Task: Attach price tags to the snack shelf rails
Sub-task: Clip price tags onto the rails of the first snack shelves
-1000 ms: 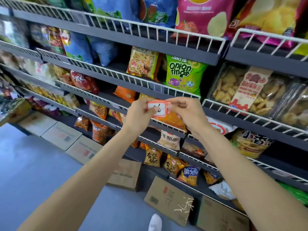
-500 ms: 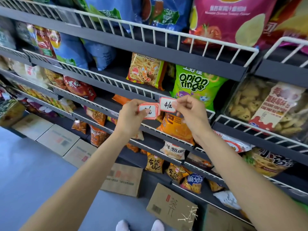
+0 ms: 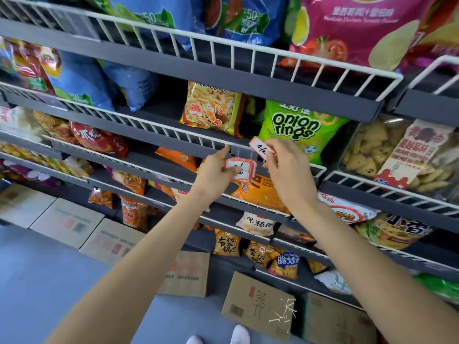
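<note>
at the onion rings rail (image 3: 198, 139): no tag seen clipped yet.
right hand (image 3: 285, 170) fingers pinch one tag (image 3: 260, 148) beside it; left hand (image 3: 214, 171) fingers grip spare tags (image 3: 239, 168).

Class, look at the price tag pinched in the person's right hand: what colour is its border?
Red, around a white face with black handwriting, on the price tag in the right hand; the head view shows it.

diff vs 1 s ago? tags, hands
The right hand pulled a single price tag off the stack of tags and raised it to the white wire rail in front of the onion rings bag. The left hand still grips the stack, its index finger now reaching up to the rail. Snack bags unchanged.
</note>
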